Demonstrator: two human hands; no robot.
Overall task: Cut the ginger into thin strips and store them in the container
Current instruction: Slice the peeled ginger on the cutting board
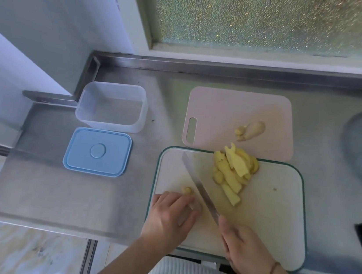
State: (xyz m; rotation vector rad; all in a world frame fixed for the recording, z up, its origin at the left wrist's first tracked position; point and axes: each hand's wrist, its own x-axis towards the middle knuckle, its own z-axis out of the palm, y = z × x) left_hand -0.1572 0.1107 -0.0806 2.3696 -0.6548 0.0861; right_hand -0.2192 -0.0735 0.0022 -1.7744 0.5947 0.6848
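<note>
**Ginger on the white board, knife down beside the last piece**

We take the white cutting board [279, 218] with the green rim as our landmark on the steel bench [52, 200]. At its near left corner our left hand [170, 216] has its fingers curled down over a small piece of ginger [186, 190], whose yellow end shows just past the fingertips. Our right hand [245, 251] has its grip closed round the handle of the knife [200, 190]; the blade slants from that hand toward the board's far left, lying just right of the small piece. Whether the edge touches the ginger we cannot tell.

On the far middle of the board lies a pile of ginger slices [232, 173], its top overlapping the far rim. Touching the board's far edge lies a pink cutting board [225, 110], with ginger scraps [250, 129] on it. Well to the left of the white board stands the clear container [108, 122], open, and just nearer us its blue lid [97, 151] lies flat on the bench.
</note>
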